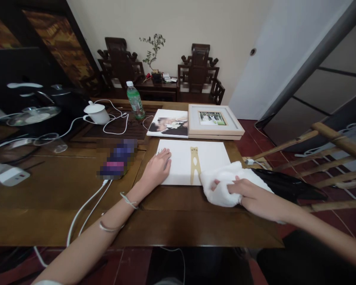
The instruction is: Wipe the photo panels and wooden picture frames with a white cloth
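Cloth bunched in my right hand, right of centre, over a corner of the board mid-frame. My left hand, flat, rests on its left edge, presumably steadying it.

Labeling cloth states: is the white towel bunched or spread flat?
Bunched: the white towel gathers in thick folds under the right hand.

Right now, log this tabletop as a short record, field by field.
Left hand: resting on the left end of a flat white rectangular board
Right hand: holding a bunched white fluffy cloth at the board's near right corner
On board: tan cat-shaped figure
Behind board: white-edged photo panel, pale wooden picture frame
Further left: green plastic bottle with white cap, white lidded cup
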A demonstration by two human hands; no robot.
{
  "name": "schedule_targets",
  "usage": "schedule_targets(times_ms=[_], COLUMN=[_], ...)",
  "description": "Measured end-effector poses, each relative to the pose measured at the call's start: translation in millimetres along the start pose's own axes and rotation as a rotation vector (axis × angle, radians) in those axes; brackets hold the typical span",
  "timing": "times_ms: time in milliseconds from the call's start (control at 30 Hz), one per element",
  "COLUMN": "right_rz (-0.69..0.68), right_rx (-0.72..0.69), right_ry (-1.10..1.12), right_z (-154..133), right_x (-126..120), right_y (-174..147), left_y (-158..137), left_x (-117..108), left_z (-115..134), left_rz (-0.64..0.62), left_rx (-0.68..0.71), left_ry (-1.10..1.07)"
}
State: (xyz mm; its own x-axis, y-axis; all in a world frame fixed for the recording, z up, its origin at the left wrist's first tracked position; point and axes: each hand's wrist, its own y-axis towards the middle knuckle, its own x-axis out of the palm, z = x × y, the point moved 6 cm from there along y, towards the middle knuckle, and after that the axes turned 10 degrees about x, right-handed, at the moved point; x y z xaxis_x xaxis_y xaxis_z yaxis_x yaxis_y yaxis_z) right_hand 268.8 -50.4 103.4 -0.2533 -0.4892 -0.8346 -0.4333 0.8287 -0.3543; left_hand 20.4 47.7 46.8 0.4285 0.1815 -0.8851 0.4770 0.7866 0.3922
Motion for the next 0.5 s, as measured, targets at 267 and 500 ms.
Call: schedule_targets(times_ms=[267,500], right_rz=[0.030,0.266], right_rx=[-0.060,-0.073], right_ry=[0.037,-0.023], right_z=[22.1,34.6], right_x=[-45.6,-61.3], right_y=[61.8,114.3], left_y=[1.3,0.6], left_x=[-3.4,-1.3], left_z=[-0.5,-5.6], left_rz=[0.036,0.055], left_rx=[0.014,-0.001], left_ry=[-0.014,-0.038])
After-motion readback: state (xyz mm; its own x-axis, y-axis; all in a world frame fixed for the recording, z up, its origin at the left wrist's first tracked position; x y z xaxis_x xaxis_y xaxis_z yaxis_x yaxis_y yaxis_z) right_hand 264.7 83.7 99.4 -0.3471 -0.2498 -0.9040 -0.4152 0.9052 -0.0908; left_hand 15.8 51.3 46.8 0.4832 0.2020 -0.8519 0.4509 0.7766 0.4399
